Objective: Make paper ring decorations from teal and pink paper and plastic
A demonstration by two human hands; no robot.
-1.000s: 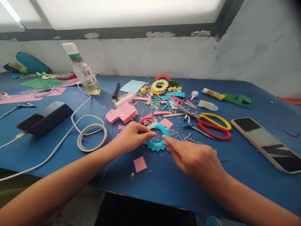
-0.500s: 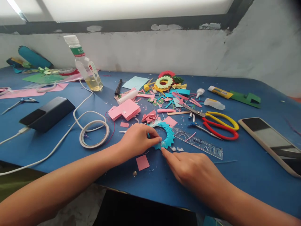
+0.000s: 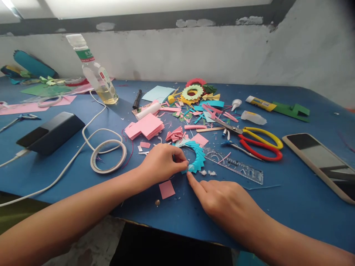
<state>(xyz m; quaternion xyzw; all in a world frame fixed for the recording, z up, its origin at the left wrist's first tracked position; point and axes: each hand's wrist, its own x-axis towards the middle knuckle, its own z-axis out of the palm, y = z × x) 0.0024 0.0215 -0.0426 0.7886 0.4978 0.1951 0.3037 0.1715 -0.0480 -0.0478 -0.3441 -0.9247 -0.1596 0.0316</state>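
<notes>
A ring of overlapping folded blue paper lies on the table in front of me, with a paler stretch at its upper left. My left hand is closed in a pinch at the ring's lower left, thumb and fingers together on the paper. The index finger of my right hand stretches out and its tip touches the ring's lower edge; the other fingers are curled under and hold nothing that I can see. A pink paper square lies just below my left hand. Folded pink paper pieces sit behind the ring.
Scissors and a clear ruler lie right of the ring, a phone farther right. A tape roll, a white cable and a bottle are leftward. Paper scraps and finished paper rings lie behind.
My right index finger now points out more separately from the other fingers, its tip still at the ring's lower edge. My left hand keeps its pinch. The view has shifted slightly.
</notes>
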